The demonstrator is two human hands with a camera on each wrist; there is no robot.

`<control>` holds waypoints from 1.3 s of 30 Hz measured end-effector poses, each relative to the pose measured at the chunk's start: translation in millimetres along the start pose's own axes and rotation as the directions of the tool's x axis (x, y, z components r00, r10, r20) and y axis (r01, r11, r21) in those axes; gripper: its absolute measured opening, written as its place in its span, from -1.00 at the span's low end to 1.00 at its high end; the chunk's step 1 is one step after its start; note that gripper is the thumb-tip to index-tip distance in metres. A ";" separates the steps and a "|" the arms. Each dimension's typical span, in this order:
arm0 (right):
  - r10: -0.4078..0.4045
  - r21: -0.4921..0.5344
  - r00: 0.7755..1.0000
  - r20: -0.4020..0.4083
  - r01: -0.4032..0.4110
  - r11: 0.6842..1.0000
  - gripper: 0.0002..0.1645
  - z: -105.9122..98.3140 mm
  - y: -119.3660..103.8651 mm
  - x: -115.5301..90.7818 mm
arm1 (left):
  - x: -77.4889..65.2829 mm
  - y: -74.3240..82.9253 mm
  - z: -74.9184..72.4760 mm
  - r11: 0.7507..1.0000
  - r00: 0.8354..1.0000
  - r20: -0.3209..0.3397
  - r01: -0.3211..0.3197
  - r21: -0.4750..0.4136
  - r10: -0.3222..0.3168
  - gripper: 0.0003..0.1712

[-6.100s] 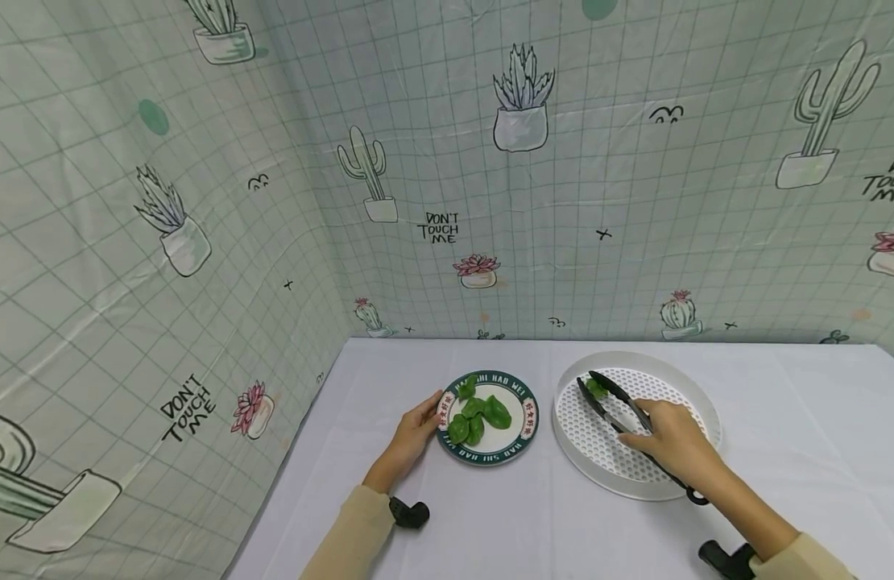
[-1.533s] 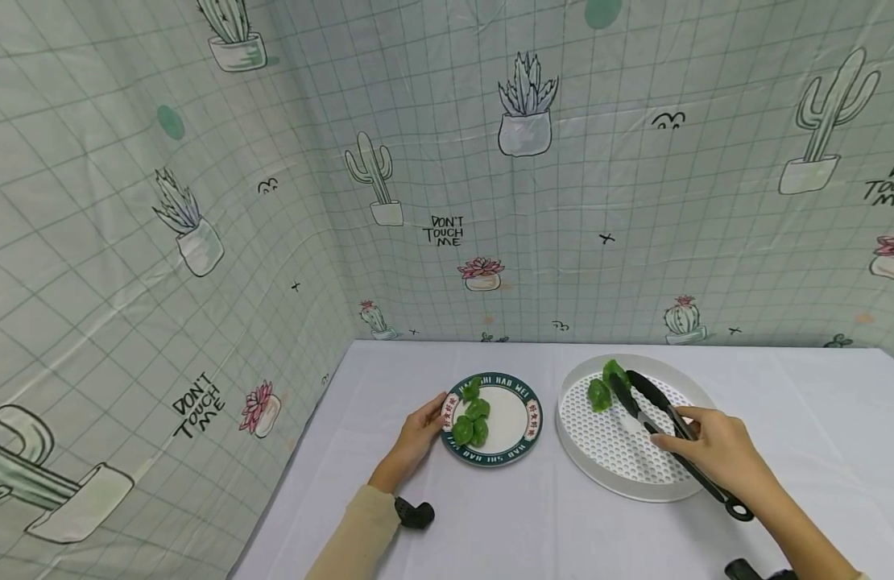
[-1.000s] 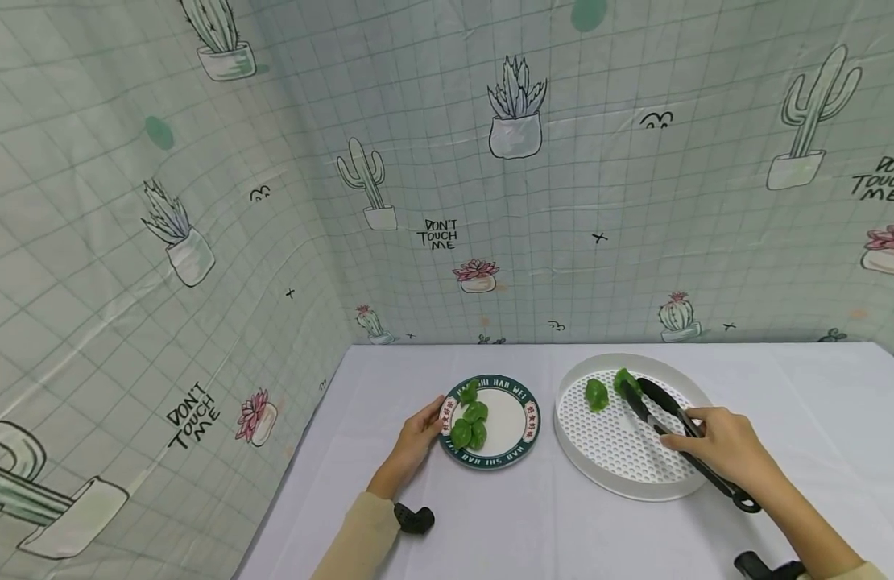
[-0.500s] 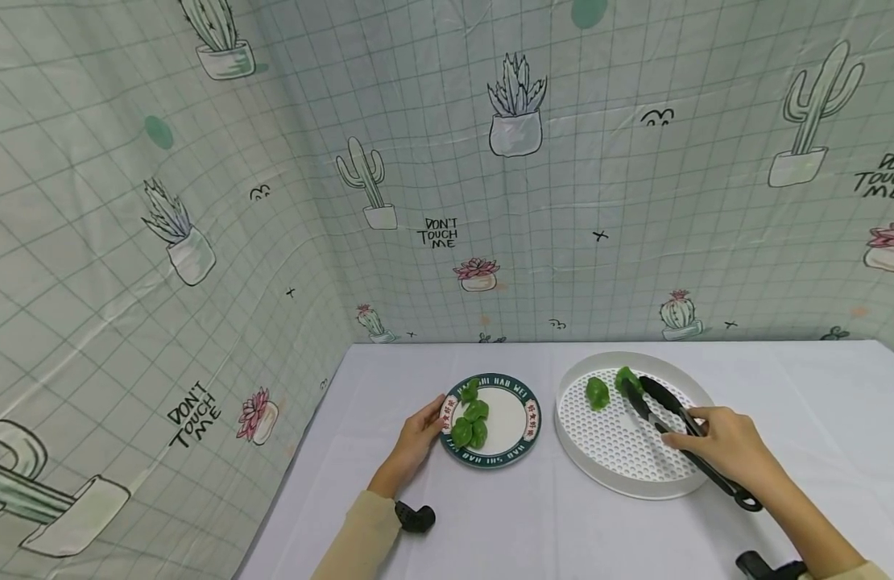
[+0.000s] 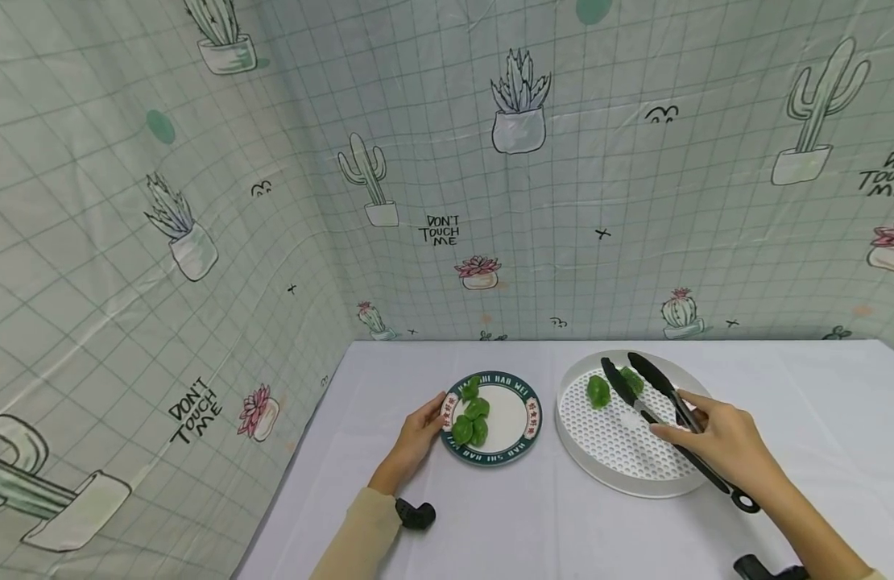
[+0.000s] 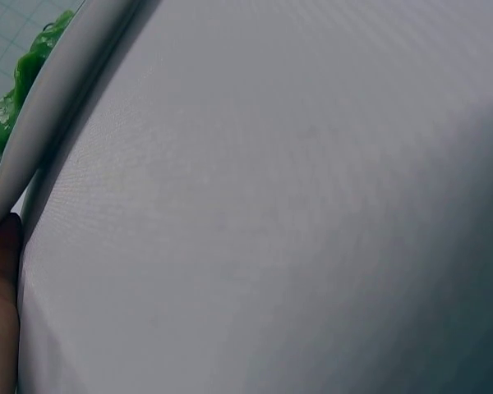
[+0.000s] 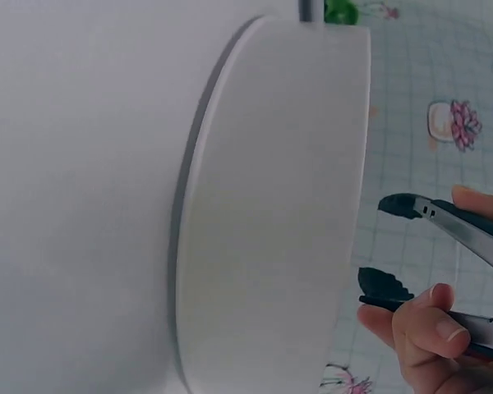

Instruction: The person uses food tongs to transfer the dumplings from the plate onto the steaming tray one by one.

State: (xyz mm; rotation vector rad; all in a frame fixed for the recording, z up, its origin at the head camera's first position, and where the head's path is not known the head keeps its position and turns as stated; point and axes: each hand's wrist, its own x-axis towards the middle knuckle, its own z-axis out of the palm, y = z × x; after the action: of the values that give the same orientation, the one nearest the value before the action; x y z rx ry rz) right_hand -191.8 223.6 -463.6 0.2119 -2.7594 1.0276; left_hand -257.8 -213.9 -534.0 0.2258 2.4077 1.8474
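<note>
My left hand (image 5: 413,439) pinches the left rim of a small green-edged plate (image 5: 507,415). Several green leaves (image 5: 478,408) lie on the plate's left half. In my right hand (image 5: 730,443) are black-and-silver tongs (image 5: 650,373), their two arms spread apart with nothing between the tips. They hover over a round white tray (image 5: 610,447) with a perforated base. One leaf (image 5: 598,391) lies at the tray's left, and a second leaf (image 5: 631,379) sits behind the tongs, partly hidden. The right wrist view shows my fingers curled round the tongs (image 7: 485,246).
A white cloth (image 5: 548,532) covers the table. Cactus-print fabric (image 5: 563,177) hangs behind and on the left. The plate and tray stand side by side with a narrow gap between them.
A leaf has gone from the plate to the tray beside the first one. The tongs have let go of it, spread and lifted slightly. My left hand stays at the plate.
</note>
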 end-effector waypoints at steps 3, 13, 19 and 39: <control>-0.017 0.034 1.000 -0.002 0.017 0.999 -0.07 2.9 -11.2 0.6 | 2.8 -1.0 0.5 1.000 1.000 -0.006 0.027 0.016 -0.026 -0.44; -0.071 0.191 0.992 0.108 0.049 0.980 -0.11 25.5 -53.7 -1.6 | 3.8 -0.6 1.0 1.000 1.000 -0.016 0.016 0.025 -0.015 -0.45; -0.110 0.267 0.983 0.147 0.068 0.961 -0.11 48.7 -75.1 -5.6 | 5.2 -3.9 1.3 1.000 0.999 -0.015 0.029 0.012 -0.029 -0.44; -0.141 0.353 0.948 0.285 0.033 0.935 -0.17 111.0 -102.0 -6.9 | 1.8 -2.0 -0.9 0.999 1.000 -0.004 -0.031 0.023 0.031 -0.45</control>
State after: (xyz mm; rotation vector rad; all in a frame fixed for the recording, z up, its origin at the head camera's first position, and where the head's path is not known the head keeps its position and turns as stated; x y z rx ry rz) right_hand -178.9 74.6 -483.1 0.5877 -2.7733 1.5687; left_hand -259.8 -215.0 -535.7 0.2628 2.4437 1.8352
